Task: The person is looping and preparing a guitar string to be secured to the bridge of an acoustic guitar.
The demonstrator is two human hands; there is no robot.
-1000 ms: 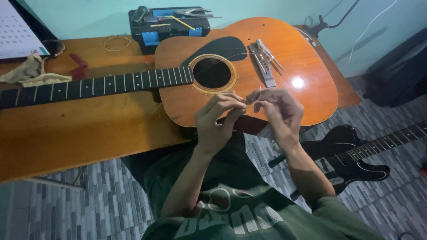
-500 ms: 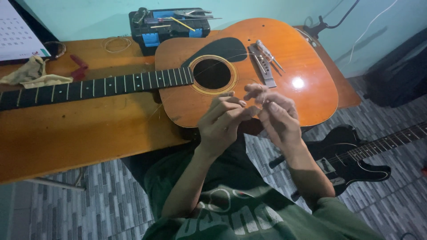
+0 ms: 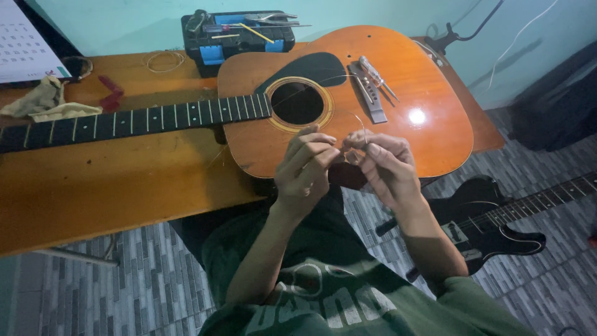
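Here both hands (image 3: 345, 163) pinch a thin curved wire (image 3: 360, 124).

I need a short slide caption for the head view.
Both hands pinch a thin string above an acoustic guitar on a table.

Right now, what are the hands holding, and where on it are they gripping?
A thin guitar string, pinched between the fingertips of the left hand and right hand near one end, over the acoustic guitar. The exact grip point is too small to tell.

A white rectangular printed sheet with a grid of small dark marks (image 3: 22, 50) leans at the wooden table's (image 3: 93, 193) far left corner. Only 1 such item shows.
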